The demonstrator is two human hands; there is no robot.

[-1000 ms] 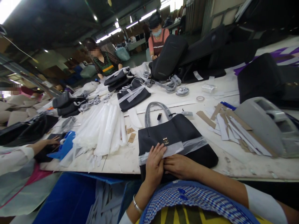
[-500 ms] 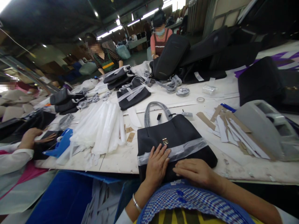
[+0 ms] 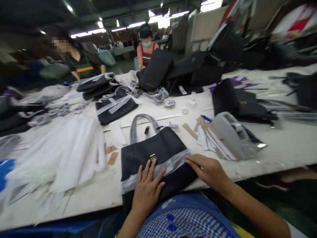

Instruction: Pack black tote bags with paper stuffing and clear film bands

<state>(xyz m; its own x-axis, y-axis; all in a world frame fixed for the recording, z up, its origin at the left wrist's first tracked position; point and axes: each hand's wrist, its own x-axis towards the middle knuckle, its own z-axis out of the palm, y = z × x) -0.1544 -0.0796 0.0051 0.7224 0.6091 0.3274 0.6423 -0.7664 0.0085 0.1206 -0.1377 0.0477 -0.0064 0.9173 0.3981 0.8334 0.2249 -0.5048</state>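
A black handbag (image 3: 168,138) lies flat on the table in front of me, its front up, with a gold clasp (image 3: 153,156). A band of translucent film (image 3: 170,165) runs across its front below the clasp. Grey film also wraps its looped handles (image 3: 133,129), which point away from me. My left hand (image 3: 147,185) rests flat on the bag and the band, fingers spread. At the bag's right edge, my right hand (image 3: 210,172) has thumb and fingers pressed together on the band's right end.
Left of the bag lie white plastic sheets (image 3: 76,148) and brown tags (image 3: 113,158). To the right are paper strips (image 3: 210,138) and a grey tape dispenser (image 3: 228,135). Behind sits another black bag (image 3: 116,110). Two people stand across the table.
My view has turned right. My right hand has moved from the bag's lower front to the band's right end. My left hand stays on the bag.
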